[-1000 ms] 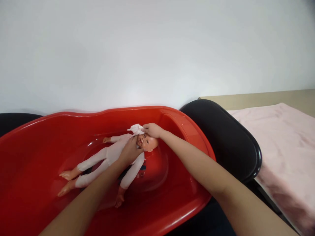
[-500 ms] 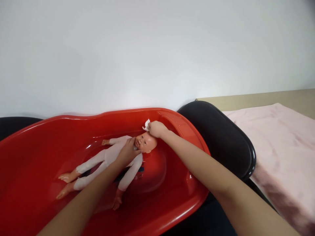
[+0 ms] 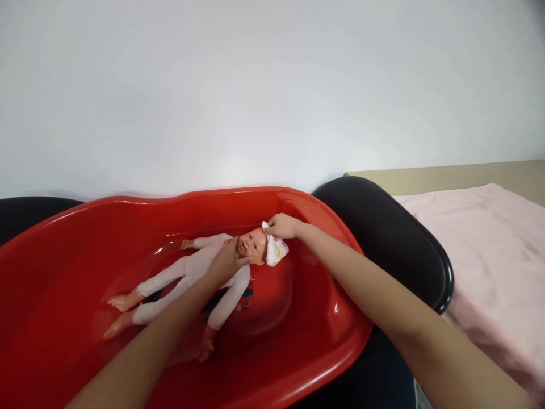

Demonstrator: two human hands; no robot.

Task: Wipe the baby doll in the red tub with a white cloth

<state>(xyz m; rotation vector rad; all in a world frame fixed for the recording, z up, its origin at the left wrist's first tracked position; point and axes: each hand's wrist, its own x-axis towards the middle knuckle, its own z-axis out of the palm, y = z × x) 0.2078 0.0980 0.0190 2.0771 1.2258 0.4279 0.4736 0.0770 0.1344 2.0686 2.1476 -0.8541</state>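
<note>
A baby doll [image 3: 200,264] with a white cloth body lies on its back in a red baby bathtub [image 3: 293,352], its head toward the right end. My left hand [image 3: 225,261] is closed around the doll's neck and chin, the thumb along the near side of the jaw. In my right hand [image 3: 283,226] a white cloth [image 3: 277,251] with a yellow mark is pinched at one edge. It drapes over the top of the doll's head, covering the crown. The doll's face stays uncovered, and its arms and legs lie stretched out.
Right of the tub stands a black, rounded seat-like surface [image 3: 383,244], touching the rim. Beyond it, a pink cloth [image 3: 489,255] covers a light wooden surface [image 3: 447,177]. A white wall [image 3: 255,96] rises behind the tub. Another black edge [image 3: 34,218] shows at far left.
My right hand has moved slightly right and down. The white cloth, bunched beside the head before, now hangs spread over the doll's crown. My left hand keeps its hold at the neck.
</note>
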